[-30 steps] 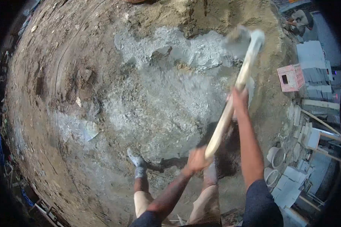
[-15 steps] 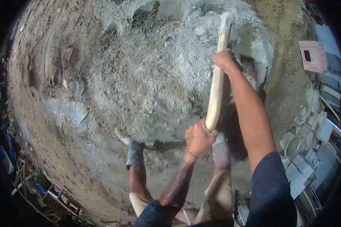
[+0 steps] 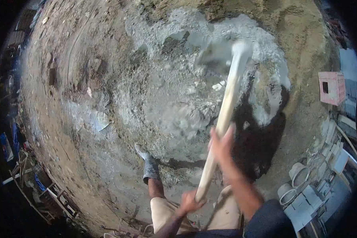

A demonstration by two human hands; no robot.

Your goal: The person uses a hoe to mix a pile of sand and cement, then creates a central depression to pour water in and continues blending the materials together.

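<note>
A long-handled hoe point(image 3: 223, 109) slants across the middle of the view, its pale wooden handle running up and to the right. Its blade point(image 3: 216, 54) at the far end is smeared by motion, over a patch of grey, wet-looking mix point(image 3: 178, 91) on the ground. My left hand point(image 3: 191, 202) is wrapped round the butt end of the handle, close to my legs. Farther up the handle, my right hand point(image 3: 223, 146) lies around it with the fingers partly spread. Lighter grey powder point(image 3: 261, 37) rings the far side of the mix.
My grey boot point(image 3: 150, 164) stands at the near edge of the mix. To the right are a pink crate point(image 3: 332, 88), two buckets point(image 3: 298, 174) and stacked flat tiles point(image 3: 305, 204). Scrap wood point(image 3: 59, 202) lies at the lower left.
My right hand has slid down the handle toward my left hand. The butt end has come nearer my body, and the hoe's blade now shows, blurred. The whole view has shifted slightly.
</note>
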